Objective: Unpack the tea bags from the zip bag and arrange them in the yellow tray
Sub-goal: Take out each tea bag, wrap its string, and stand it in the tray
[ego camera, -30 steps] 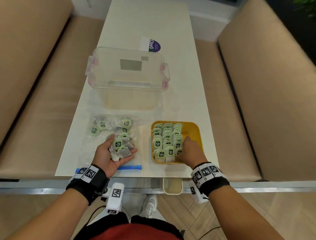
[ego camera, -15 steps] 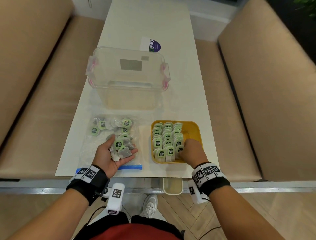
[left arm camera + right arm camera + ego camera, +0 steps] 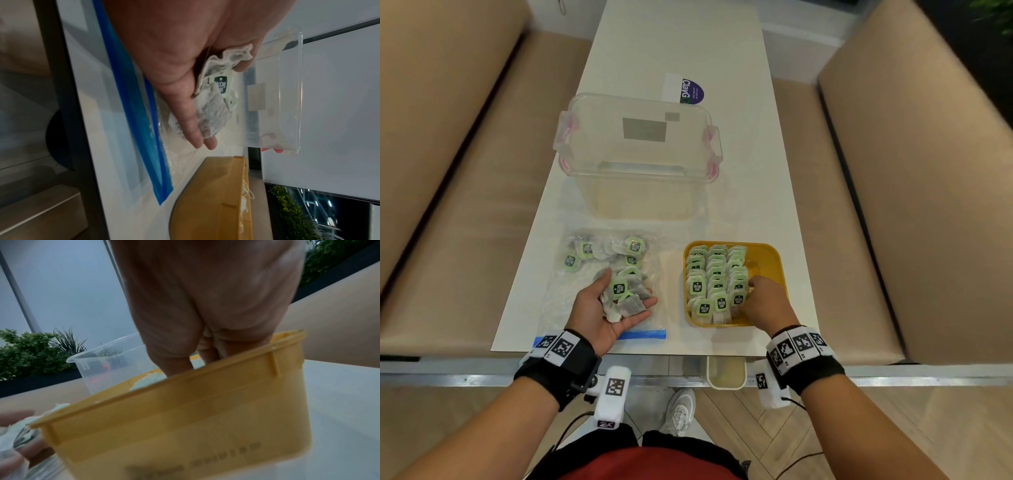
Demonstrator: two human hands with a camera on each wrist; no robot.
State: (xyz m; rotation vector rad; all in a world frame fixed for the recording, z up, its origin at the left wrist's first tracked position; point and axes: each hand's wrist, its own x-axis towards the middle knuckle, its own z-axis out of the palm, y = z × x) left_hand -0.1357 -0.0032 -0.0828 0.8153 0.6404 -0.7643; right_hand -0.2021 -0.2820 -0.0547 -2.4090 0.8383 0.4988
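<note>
The clear zip bag (image 3: 571, 301) with a blue zip strip lies flat at the table's near left, and several tea bags (image 3: 635, 246) with green tags are still in it. Above it my left hand (image 3: 626, 291) is palm up, fingers relaxed, carrying a small heap of tea bags (image 3: 216, 100). The yellow tray (image 3: 774, 263) stands to the right, with three rows of upright tea bags (image 3: 717, 274) filling its left part. My right hand (image 3: 752, 287) reaches into the tray, its curled fingertips pinching a tea bag in the right row. In the right wrist view the tray wall (image 3: 185, 418) hides those fingertips.
A clear plastic box (image 3: 637, 150) with pink latches stands behind the zip bag and tray. A white and purple label card (image 3: 685, 89) lies beyond it. Beige benches flank the narrow white table. A small white cup (image 3: 726, 375) hangs below the near edge.
My right hand has drawn slightly nearer and leftward inside the tray, along the right row of tea bags. The left hand and its heap have stayed put.
</note>
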